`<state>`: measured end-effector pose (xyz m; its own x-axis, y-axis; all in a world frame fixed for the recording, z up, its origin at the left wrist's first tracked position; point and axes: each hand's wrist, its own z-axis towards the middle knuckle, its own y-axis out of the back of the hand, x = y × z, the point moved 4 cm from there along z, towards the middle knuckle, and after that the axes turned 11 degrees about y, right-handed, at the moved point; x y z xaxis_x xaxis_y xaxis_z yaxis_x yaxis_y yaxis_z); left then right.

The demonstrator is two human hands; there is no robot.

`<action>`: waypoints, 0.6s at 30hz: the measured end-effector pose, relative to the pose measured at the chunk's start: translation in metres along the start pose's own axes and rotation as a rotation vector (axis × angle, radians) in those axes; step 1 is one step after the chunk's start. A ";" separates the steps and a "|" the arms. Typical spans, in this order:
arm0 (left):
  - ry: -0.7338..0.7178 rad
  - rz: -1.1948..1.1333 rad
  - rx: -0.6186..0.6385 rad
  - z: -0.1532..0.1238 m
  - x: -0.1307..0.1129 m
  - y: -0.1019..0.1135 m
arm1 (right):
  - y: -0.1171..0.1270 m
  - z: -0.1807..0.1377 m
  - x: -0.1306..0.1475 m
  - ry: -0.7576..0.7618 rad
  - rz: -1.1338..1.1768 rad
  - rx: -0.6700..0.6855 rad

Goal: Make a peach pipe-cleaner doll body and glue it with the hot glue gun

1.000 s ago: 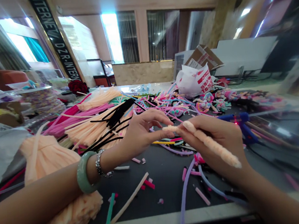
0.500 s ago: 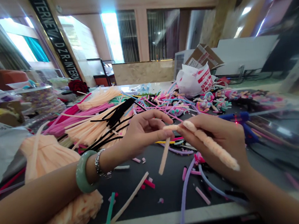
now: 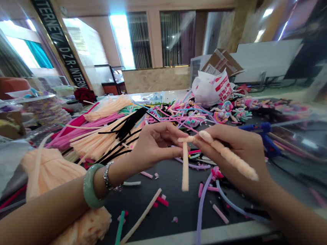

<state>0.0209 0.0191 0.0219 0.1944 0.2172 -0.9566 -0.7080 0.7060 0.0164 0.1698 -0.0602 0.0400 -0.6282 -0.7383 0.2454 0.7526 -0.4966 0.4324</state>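
Note:
My right hand [image 3: 238,150] is closed around a peach coiled pipe-cleaner stick [image 3: 232,158] that slants down to the right over the black table top [image 3: 177,209]. My left hand [image 3: 152,146] pinches the stick's left tip, where a loose peach pipe-cleaner end [image 3: 184,166] hangs straight down. A green bangle and a beaded bracelet sit on my left wrist [image 3: 100,184].
Bundles of peach, pink and black pipe cleaners [image 3: 106,132] lie at the back left. Cut scraps and long strands [image 3: 201,203] litter the table in front. A blue glue gun [image 3: 264,136] lies to the right, a white plastic bag [image 3: 212,89] behind, and small finished figures [image 3: 232,112] beside it.
A loose peach end has come free at the stick's left tip and swung down from slanted to nearly vertical. Both hands stay in place.

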 end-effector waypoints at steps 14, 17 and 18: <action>-0.066 0.028 -0.115 0.001 -0.001 0.002 | -0.007 -0.001 0.002 0.081 0.029 0.045; -0.115 -0.022 -0.114 0.001 -0.002 0.001 | -0.007 -0.001 0.002 0.086 0.036 0.058; -0.132 -0.010 -0.115 0.001 -0.003 0.001 | -0.008 -0.001 0.002 0.091 0.036 0.058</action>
<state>0.0202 0.0199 0.0246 0.2841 0.3022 -0.9099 -0.7770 0.6286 -0.0338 0.1631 -0.0583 0.0364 -0.5784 -0.7948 0.1834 0.7601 -0.4436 0.4749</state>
